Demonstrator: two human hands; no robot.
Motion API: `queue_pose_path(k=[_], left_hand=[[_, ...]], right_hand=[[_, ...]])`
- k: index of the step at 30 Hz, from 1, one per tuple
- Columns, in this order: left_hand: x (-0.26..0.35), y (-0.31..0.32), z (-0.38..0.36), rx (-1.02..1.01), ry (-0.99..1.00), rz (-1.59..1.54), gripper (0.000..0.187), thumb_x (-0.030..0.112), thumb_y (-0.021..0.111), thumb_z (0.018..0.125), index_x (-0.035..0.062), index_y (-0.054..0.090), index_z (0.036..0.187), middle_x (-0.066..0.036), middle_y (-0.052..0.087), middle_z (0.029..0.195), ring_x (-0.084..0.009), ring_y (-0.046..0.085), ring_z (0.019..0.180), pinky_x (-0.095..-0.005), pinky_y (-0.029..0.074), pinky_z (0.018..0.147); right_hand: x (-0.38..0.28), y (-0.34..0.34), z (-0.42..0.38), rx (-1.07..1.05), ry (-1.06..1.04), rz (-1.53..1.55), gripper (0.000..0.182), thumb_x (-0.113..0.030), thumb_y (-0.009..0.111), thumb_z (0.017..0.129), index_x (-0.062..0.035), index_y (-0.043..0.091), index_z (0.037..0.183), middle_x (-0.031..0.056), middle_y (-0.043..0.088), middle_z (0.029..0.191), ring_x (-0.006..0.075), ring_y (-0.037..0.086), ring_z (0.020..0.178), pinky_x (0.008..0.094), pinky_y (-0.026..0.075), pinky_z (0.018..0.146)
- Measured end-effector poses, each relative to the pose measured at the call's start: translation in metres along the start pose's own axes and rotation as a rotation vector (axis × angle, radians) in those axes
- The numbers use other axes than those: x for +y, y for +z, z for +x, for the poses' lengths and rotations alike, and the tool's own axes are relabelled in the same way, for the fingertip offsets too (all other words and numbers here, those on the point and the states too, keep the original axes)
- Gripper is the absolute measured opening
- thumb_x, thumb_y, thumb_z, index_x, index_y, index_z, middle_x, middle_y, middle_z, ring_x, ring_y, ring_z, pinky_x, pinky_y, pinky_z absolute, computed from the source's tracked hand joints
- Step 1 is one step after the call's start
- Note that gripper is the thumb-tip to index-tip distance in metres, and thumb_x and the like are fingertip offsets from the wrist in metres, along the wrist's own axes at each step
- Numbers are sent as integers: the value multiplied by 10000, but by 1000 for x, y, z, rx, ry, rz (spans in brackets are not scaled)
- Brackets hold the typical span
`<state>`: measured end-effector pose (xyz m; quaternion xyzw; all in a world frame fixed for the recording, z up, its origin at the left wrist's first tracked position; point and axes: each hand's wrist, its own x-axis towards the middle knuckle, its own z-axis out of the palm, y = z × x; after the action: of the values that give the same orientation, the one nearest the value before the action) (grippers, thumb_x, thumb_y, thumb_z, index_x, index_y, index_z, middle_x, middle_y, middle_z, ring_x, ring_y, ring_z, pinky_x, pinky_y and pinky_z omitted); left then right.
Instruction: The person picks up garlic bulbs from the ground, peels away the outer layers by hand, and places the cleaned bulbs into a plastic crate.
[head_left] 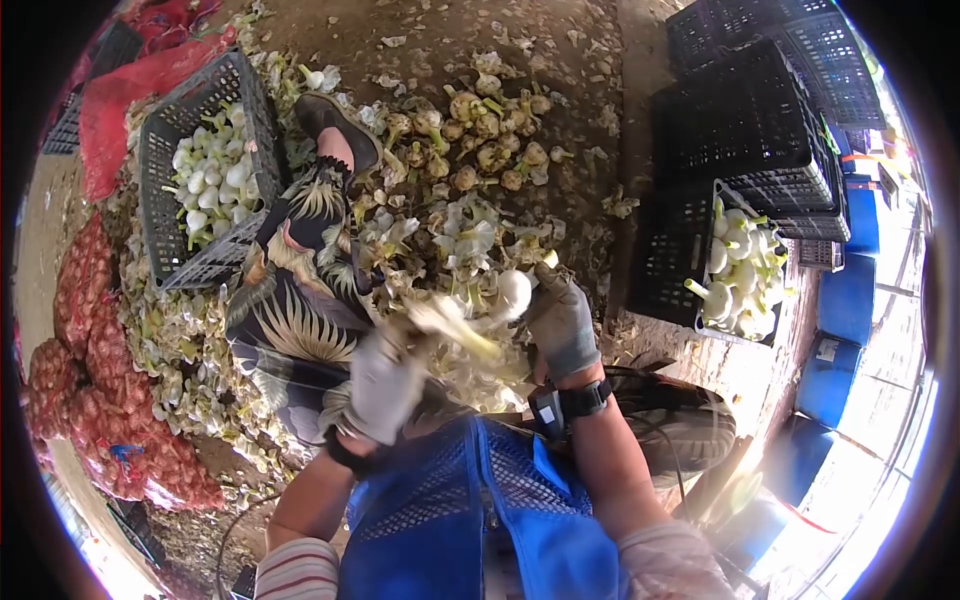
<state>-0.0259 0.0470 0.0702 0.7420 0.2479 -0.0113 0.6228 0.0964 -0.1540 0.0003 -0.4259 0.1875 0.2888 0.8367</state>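
The person sits on the dirt floor [560, 60], hemmed in on most sides: a grey crate [160, 215] of peeled white bulbs stands at the far left, black crates [745, 130] are stacked at the far right with one lower black crate [665, 265] holding more peeled bulbs, and red mesh sacks [75, 300] run down the left edge. A thick litter of pale husks [180, 340] covers the floor around the outstretched leg in patterned trousers [295, 290], and a heap of unpeeled bulbs [480, 140] lies beyond the husks, near the shoe [335, 125]. The only bare floor is the strip at the far middle, between that heap and the black crates. Both gloved hands meet just in front of the blue vest [480, 520]. The right hand [562, 320] has its grip closed on a white bulb [514, 290], which sits at the fingertips, its round head toward the far side. Its stalk [455, 330] runs from there down and to the left, toward the left hand [385, 385], so the long axis lies slanted across the lap. The left hand is blurred; its grip looks curled around the husk end of the stalk.
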Motion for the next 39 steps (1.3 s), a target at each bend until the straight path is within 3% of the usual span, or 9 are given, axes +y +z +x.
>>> queue_pose_path(k=[6, 8, 10, 13, 16, 21, 32, 38, 39], left_hand=[[-21, -37, 37, 375, -70, -692, 285, 113, 607, 947, 45, 583, 1223, -100, 670, 1094, -202, 666, 956, -344, 564, 855], [-30, -37, 40, 229, 326, 510, 518, 193, 661, 914, 28, 482, 1371, -198, 616, 1223, -340, 629, 1102, -443, 526, 935], [-31, -29, 39, 69, 216, 718, 880, 243, 752, 812, 71, 263, 1523, -262, 495, 1392, -471, 454, 1305, -512, 443, 1024], [-14, -4, 38, -14, 380, 530, 871, 225, 767, 794, 60, 300, 1511, -237, 539, 1303, -403, 520, 1219, -480, 451, 1017], [-5, -3, 49, -135, 210, 184, 766, 288, 774, 816, 32, 408, 1437, -160, 608, 1212, -267, 618, 1073, -405, 491, 976], [3, -89, 97, 125, 158, -1187, 506, 322, 667, 935, 15, 512, 1306, -128, 612, 1211, -202, 609, 998, -355, 497, 945], [-37, -30, 140, 82, -282, -904, 488, 249, 555, 997, 24, 443, 1415, -121, 564, 1295, -197, 606, 1056, -371, 528, 890], [-47, 6, 146, 64, -505, -677, 497, 152, 591, 971, -5, 444, 1419, -97, 558, 1290, -146, 583, 1101, -260, 504, 910], [-64, 12, 144, 49, -335, -461, 490, 146, 596, 969, -7, 452, 1412, -94, 571, 1267, -131, 589, 1066, -254, 505, 891]], right_hand=[[0, 9, -3, -6, -25, 234, 202, -176, 535, 996, -10, 646, 1028, 100, 679, 989, 209, 622, 881, 347, 508, 803], [-1, 11, -2, -39, -4, 274, 183, -126, 519, 982, 0, 643, 1031, 97, 682, 976, 214, 626, 862, 345, 513, 792], [2, 11, 0, -69, 21, 313, 175, -76, 502, 968, 10, 640, 1034, 93, 685, 964, 218, 630, 842, 342, 518, 781], [0, 28, -6, -182, -189, -781, 327, 39, 379, 879, 66, 601, 1117, 106, 691, 965, 213, 674, 851, 311, 545, 775], [18, 41, -1, -275, 21, -73, 316, -126, 566, 969, 53, 578, 1230, 105, 701, 1021, 214, 694, 876, 320, 558, 813], [-2, 15, 96, -185, -26, -405, 376, -187, 625, 970, 8, 582, 1288, 118, 688, 1139, 195, 674, 969, 340, 556, 834], [78, 22, 292, 362, 33, -1525, 533, -102, 644, 827, -58, 557, 1350, 202, 632, 1273, 395, 602, 1150, 404, 492, 969], [67, 52, 165, -313, -686, -1311, 554, 85, 623, 778, -71, 587, 1309, 198, 641, 1221, 354, 649, 1075, 374, 525, 964], [62, 62, 134, -372, -476, -1294, 623, 77, 664, 747, -71, 550, 1342, 194, 602, 1268, 389, 610, 1121, 418, 495, 1008]])
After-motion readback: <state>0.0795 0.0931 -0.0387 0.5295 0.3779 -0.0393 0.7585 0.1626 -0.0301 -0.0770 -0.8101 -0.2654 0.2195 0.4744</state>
